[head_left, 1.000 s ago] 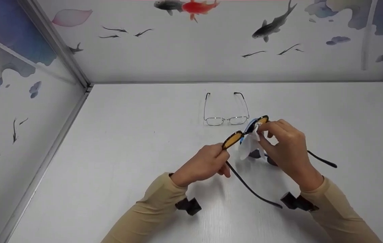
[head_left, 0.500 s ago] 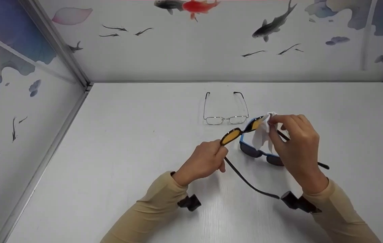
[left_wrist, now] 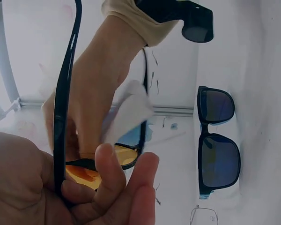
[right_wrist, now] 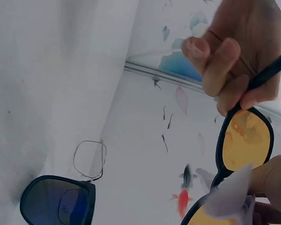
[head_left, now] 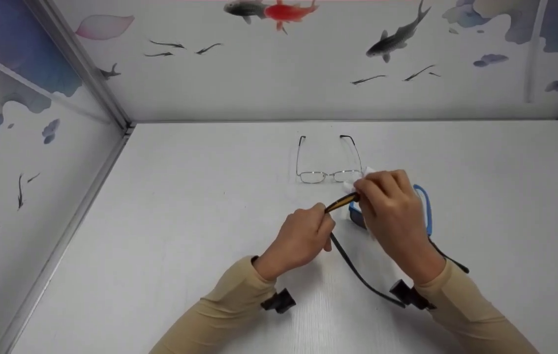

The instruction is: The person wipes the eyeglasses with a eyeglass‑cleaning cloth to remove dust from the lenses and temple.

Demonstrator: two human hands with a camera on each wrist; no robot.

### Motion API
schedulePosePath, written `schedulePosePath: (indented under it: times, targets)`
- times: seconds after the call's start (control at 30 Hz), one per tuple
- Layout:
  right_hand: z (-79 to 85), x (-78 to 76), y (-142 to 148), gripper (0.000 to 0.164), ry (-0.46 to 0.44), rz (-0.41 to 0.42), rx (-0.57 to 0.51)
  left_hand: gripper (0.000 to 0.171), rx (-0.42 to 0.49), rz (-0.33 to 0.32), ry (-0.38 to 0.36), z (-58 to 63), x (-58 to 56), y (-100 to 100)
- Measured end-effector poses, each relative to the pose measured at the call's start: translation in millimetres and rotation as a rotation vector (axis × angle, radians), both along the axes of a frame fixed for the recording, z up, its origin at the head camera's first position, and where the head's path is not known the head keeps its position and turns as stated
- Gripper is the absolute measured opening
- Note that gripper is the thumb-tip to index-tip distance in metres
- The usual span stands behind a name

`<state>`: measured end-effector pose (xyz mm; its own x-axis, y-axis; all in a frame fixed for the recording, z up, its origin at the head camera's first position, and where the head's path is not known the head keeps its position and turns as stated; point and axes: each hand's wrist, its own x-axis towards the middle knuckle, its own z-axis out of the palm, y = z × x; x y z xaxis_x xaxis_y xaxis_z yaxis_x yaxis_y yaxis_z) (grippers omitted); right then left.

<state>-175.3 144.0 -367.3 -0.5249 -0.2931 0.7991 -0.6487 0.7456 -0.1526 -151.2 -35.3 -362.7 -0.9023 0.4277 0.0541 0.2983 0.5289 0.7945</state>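
My left hand pinches black-framed glasses with yellow lenses at one outer corner, beside the hinge. One dark temple arm of these glasses hangs down toward the front of the table. At the bridge, my right hand pinches a white cloth against the frame. In the right wrist view the cloth covers part of the second yellow lens. Fingers of the right hand hide much of the frame in the head view. Below the hands, blue-and-black sunglasses lie on the table, partly covered from above by the right hand.
Thin metal-rimmed clear glasses lie farther back on the white table, temple arms spread toward the back wall. Panels printed with fish enclose the back and left side. Each wrist carries a small black camera.
The right hand first slid right with the cloth along the glasses, then came back left to the bridge. The yellow-lensed glasses have turned more edge-on. My left hand keeps nearly the same place.
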Motion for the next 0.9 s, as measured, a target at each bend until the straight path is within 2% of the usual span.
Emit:
schedulePosePath:
  times: [0.07, 0.17, 0.37, 0.53, 0.73, 0.8, 0.9]
  targets:
    - [-3.7, 3.1, -1.0, 0.015, -0.016, 0.010, 0.044, 0.023, -0.003, 0.017, -0.003, 0.7, -0.2, -1.1]
    - [-5.8, 6.8, 0.2, 0.016, -0.031, 0.025, 0.053, 0.023, -0.015, 0.021, -0.010, 0.4, -0.7, -2.1]
    - [1.3, 7.4, 7.9, 0.011, -0.043, 0.009, -0.011, 0.023, 0.002, 0.007, -0.011, 0.7, -1.3, -2.4]
    - [7.0, 3.4, 15.1, 0.008, -0.085, -0.056, -0.051, 0.024, 0.044, -0.009, -0.023, -2.8, -2.1, -4.2]
    - [13.0, -0.3, 24.7, 0.007, -0.226, -0.154, -0.073, 0.025, 0.109, 0.004, -0.100, -5.7, -1.3, -7.8]
    - [15.0, -1.1, 27.9, 0.009, -0.293, -0.148, -0.085, 0.025, 0.119, 0.010, -0.101, -4.5, -1.2, -8.4]
    - [17.9, -1.9, 31.7, 0.015, -0.405, -0.095, -0.119, 0.025, 0.111, 0.013, -0.073, -3.1, -1.5, -8.8]
